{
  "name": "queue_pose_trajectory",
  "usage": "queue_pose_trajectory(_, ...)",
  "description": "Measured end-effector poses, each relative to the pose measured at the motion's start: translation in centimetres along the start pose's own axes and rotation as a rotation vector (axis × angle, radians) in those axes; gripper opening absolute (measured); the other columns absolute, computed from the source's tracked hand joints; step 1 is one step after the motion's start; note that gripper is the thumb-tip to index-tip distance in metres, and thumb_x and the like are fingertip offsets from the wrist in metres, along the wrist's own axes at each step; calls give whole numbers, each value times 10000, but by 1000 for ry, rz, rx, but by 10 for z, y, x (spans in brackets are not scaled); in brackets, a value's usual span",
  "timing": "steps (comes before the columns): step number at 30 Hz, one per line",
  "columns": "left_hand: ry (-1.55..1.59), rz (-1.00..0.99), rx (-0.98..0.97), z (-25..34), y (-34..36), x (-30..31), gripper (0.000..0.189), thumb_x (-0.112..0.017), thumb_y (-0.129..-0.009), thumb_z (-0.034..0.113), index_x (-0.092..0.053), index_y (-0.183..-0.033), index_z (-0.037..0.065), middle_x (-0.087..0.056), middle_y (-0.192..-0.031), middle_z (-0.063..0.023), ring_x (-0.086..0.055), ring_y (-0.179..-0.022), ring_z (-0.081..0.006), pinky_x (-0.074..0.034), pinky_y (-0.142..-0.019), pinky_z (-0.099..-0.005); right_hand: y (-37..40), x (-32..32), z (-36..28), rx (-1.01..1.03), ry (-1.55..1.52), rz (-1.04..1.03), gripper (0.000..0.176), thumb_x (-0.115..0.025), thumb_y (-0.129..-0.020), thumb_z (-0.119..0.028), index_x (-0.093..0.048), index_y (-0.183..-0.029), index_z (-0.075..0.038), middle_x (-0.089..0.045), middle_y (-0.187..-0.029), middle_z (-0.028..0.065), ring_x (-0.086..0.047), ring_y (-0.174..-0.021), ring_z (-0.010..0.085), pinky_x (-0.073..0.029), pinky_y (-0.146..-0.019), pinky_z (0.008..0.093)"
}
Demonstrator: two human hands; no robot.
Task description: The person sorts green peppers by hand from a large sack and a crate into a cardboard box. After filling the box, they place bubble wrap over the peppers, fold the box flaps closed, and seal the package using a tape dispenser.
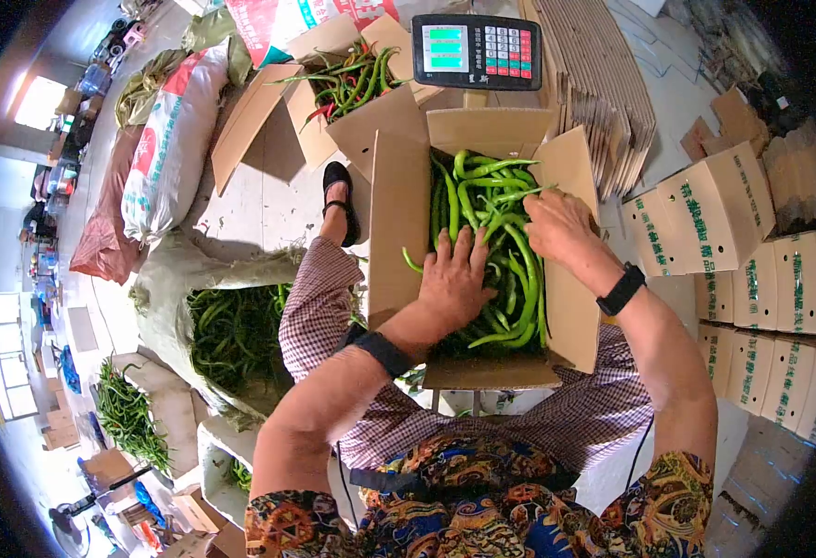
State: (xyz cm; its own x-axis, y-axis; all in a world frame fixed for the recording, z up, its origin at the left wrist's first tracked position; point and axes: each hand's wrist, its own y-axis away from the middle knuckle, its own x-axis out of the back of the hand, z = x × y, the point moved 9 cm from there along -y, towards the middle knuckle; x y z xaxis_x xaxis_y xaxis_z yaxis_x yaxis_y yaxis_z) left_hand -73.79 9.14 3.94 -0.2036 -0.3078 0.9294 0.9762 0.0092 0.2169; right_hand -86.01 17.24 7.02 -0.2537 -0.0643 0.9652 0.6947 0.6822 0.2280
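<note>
Long green chili peppers (510, 288) fill an open cardboard box (398, 214) between my knees, its flaps standing outward. My left hand (456, 284) lies palm down on the peppers at the box's left side, fingers apart. At the upper right of the box, my right hand (558, 223) is closed, its fingertips pinching the end of a green pepper. Part of that pepper is hidden under the fingers. Beyond the box's far flap stands a digital scale display (477, 53) with a lit screen and keypad.
Another carton (384, 126) holds green and red peppers. At left, an open sack (161, 279) contains darker peppers, near full white bags (177, 139). Flattened cardboard (594, 74) is stacked behind the box. Printed cartons (705, 214) are piled at right.
</note>
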Motion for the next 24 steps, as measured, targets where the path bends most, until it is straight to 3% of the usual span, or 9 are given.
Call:
queue_pose_trajectory(2,-4,16,-3,-3,-3,-13,928,-730,-771,424,-230,-1483,100,-237,-1516,-198,-249,-1374,-450,-334,-1053,-581,-4,-1,2,-23,-6,-77,280,-680,-800,-192,-588,-985,-3,-621,-994,201,-600,-951,411,-476,-812,496)
queue_pose_trajectory(5,-6,-46,28,-8,-10,-20,980,-742,-754,448,-199,-1492,100,-204,-1525,-199,-219,-1377,-477,-316,-1061,-597,-23,-42,1,98,-107,104,254,-552,-803,-74,-609,-1013,58,-633,-1004,237,-619,-964,398,-494,-857,471)
queue_pose_trajectory(6,-10,-33,31,-4,-11,-16,980,-742,-754,448,-199,-1492,100,-204,-1525,-199,-219,-1377,-477,-316,-1061,-597,-29,-55,-10,64,-134,-171,419,-548,-835,-93,-508,-1202,106,-544,-1220,279,-537,-1139,402,-423,-995,444)
queue_pose_trajectory(10,-15,-55,31,-3,2,-7,913,-740,-760,405,-252,-1473,112,-261,-1498,-199,-267,-1358,-463,-335,-1040,-598,-12,-7,-3,5,101,-371,203,-522,-822,-94,-642,-946,15,-669,-857,236,-657,-857,395,-524,-819,465)
queue_pose_trajectory(11,-46,-26,-11,-3,7,-3,881,-738,-761,377,-276,-1461,111,-308,-1472,-200,-298,-1342,-452,-348,-1029,-592,-26,-18,21,180,134,-166,167,-532,-833,-121,-647,-782,-10,-651,-680,191,-664,-727,384,-536,-725,470)
queue_pose_trajectory(13,-40,62,-86,1,20,12,773,-727,-762,301,-364,-1412,93,-420,-1403,-197,-378,-1295,-420,-380,-1004,-566,-21,37,45,18,-423,-78,212,-563,-830,-184,-654,-747,-11,-659,-713,179,-658,-711,373,-528,-698,453)
queue_pose_trajectory(17,-59,77,-133,2,26,7,693,-702,-782,277,-417,-1380,75,-421,-1408,-191,-388,-1294,-410,-395,-998,-518,-71,39,49,109,-269,124,245,-594,-820,-242,-664,-773,-12,-664,-740,189,-673,-758,345,-526,-716,446)
queue_pose_trajectory(20,-85,147,-146,3,31,8,681,-688,-788,259,-415,-1383,71,-423,-1406,-190,-394,-1292,-407,-402,-987,-506,-93,-1,27,-101,2,-240,329,-646,-779,-263,-680,-979,-4,-662,-893,265,-677,-910,328,-526,-809,430)
queue_pose_trajectory(24,-20,197,-175,1,40,11,627,-650,-805,203,-426,-1373,62,-435,-1397,-176,-407,-1278,-402,-413,-955,-508,-102,-27,22,-116,107,-144,333,-655,-772,-267,-699,-918,29,-676,-932,248,-670,-906,352,-525,-827,438)
